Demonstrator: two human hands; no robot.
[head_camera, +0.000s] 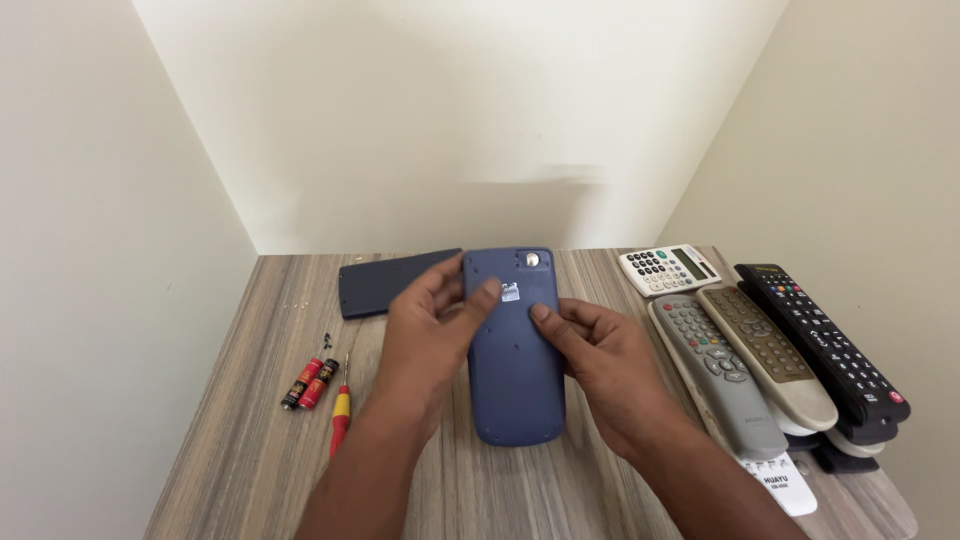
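A blue device (515, 350), seemingly a calculator turned face down, was held above the middle of the worktop (250, 440). It was pinched along its left edge by the left hand (430, 325), thumb laid across the back, and along its right edge by the right hand (600, 355), thumb pressed beside a small label. A silver disc, possibly a coin cell, was seen near its far end, though the view was too small for certainty. A dark cover panel (385, 283) lay just beyond, to the left. Two batteries (310, 384), tiny screws (326, 341) and a red-handled screwdriver (341, 412) lay at the near left. The back was judged to be under inspection or refitting; a steady grip and careful alignment would be called for. A white calculator (668, 270) and remotes (770, 360) lay right.
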